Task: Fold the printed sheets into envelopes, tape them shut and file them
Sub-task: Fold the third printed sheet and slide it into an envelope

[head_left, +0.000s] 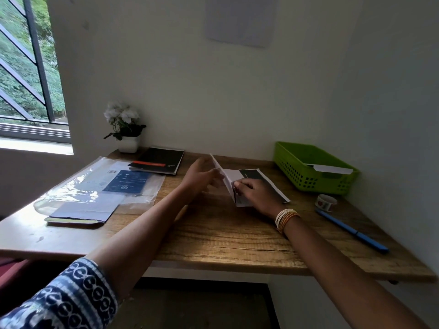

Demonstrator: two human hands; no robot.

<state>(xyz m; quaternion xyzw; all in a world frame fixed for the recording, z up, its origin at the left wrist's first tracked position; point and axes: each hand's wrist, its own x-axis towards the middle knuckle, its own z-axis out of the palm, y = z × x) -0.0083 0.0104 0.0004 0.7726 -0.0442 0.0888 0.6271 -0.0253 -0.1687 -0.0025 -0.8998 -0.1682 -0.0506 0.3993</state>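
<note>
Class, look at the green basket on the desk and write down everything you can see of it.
The green basket is a shallow rectangular tray of bright lime plastic, as it looks. Its side walls are pierced with rows of small square holes under a solid rim. It stands upright and level at the far right corner of the wooden desk, close to both walls. Inside lies a white folded paper, one end leaning on the right-hand rim. Neither hand touches the basket. A roll of tape sits just in front of it, apart.
</note>
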